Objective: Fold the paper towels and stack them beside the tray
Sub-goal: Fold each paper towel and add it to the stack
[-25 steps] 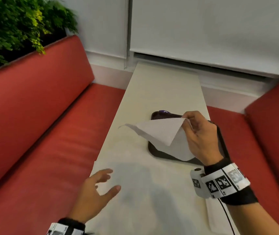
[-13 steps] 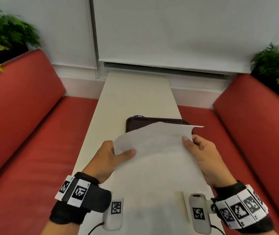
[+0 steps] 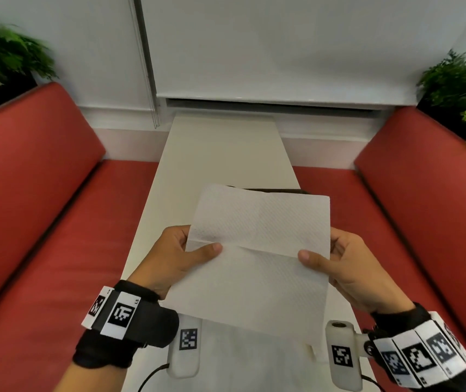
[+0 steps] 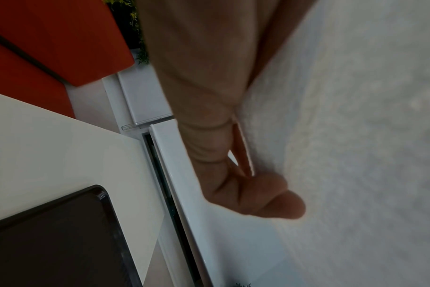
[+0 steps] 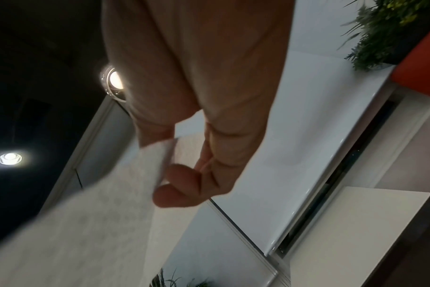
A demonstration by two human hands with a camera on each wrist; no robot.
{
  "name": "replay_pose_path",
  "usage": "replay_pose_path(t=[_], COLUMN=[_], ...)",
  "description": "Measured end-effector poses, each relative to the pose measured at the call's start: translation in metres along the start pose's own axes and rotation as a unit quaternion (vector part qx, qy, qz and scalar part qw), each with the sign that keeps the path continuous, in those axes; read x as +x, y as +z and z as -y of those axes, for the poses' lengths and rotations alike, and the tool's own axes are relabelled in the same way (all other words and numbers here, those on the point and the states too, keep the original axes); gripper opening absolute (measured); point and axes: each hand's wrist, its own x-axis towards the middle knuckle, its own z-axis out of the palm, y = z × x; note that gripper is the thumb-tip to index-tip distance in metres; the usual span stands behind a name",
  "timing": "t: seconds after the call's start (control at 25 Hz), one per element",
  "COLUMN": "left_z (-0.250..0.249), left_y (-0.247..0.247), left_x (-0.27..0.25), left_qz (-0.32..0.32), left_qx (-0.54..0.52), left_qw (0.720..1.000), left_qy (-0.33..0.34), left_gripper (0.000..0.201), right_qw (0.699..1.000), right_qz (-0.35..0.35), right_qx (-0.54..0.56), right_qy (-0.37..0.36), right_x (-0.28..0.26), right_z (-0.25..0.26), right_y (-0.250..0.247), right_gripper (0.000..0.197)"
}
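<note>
A white paper towel [image 3: 257, 250] is held spread out in the air over the table, with a crease across its middle. My left hand [image 3: 186, 250] pinches its left edge, thumb on top. My right hand [image 3: 328, 256] pinches its right edge the same way. The towel [image 4: 356, 136] fills the right of the left wrist view, and the towel [image 5: 98, 213] shows blurred in the right wrist view. The dark tray [image 3: 277, 190] lies on the table behind the towel, mostly hidden; the tray [image 4: 49, 242] shows bare in the left wrist view.
The narrow white table [image 3: 226, 154] runs away from me to the wall. Red bench seats [image 3: 56, 250] flank it on both sides, the right one [image 3: 424, 222] as close. Green plants [image 3: 0, 66] stand behind each backrest.
One second ago only my right hand held the towel by a corner over the tray. My left hand has come up and taken the left edge, and the towel now hangs spread flat between both hands.
</note>
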Motion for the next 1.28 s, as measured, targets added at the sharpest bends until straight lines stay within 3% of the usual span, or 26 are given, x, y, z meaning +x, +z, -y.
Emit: replay_pose_path(t=[0.16, 0.28, 0.32, 0.4, 0.48, 0.64, 0.76, 0.84, 0.92, 1.04, 1.12, 1.28], left_z=[0.005, 0.005, 0.005, 0.005, 0.006, 0.002, 0.001, 0.000, -0.005, -0.010, -0.009, 0.002], left_y=[-0.005, -0.003, -0.002, -0.003, -0.002, 0.006, 0.010, 0.012, 0.013, 0.016, 0.017, 0.026], left_x=[0.002, 0.001, 0.001, 0.000, -0.002, -0.005, -0.004, -0.003, -0.004, -0.002, 0.001, 0.008], left_qz=[-0.012, -0.026, -0.025, -0.014, -0.007, -0.022, -0.025, -0.030, -0.016, 0.004, 0.007, 0.047], left_qx=[0.046, 0.051, 0.050, 0.038, -0.007, -0.069, -0.089, -0.115, -0.124, -0.114, -0.125, -0.149], left_qw=[0.999, 0.998, 0.998, 0.999, 1.000, 0.997, 0.996, 0.993, 0.992, 0.993, 0.991, 0.986], left_qy=[0.016, 0.023, 0.021, 0.016, 0.005, 0.014, 0.018, 0.017, 0.004, -0.036, -0.050, -0.059], left_gripper=[0.026, 0.021, 0.024, 0.041, 0.049, 0.024, 0.031, 0.025, 0.023, 0.034, 0.029, 0.009], right_qw=[0.998, 0.994, 0.995, 0.998, 0.999, 0.999, 0.996, 0.992, 0.994, 0.990, 0.988, 0.989], right_qz=[0.006, 0.033, 0.030, 0.012, -0.008, -0.023, -0.044, -0.056, -0.057, -0.090, -0.108, -0.129], right_qx=[-0.064, -0.085, -0.074, -0.047, -0.037, -0.017, -0.049, -0.063, -0.042, -0.064, -0.073, -0.036], right_qy=[0.029, 0.059, 0.057, 0.040, 0.013, -0.021, -0.067, -0.094, -0.088, -0.088, -0.083, -0.061], right_x=[-0.005, -0.007, -0.008, -0.008, -0.009, -0.012, -0.018, -0.023, -0.029, -0.033, -0.035, -0.049], right_z=[-0.001, -0.001, 0.001, 0.003, 0.004, 0.007, 0.009, 0.010, 0.010, 0.004, -0.003, -0.013], right_y=[-0.004, -0.003, 0.000, 0.004, 0.004, 0.006, 0.006, 0.002, -0.004, -0.015, -0.022, -0.030], right_gripper=[0.040, 0.049, 0.043, 0.028, 0.025, 0.026, 0.026, 0.019, 0.038, 0.028, 0.018, 0.042])
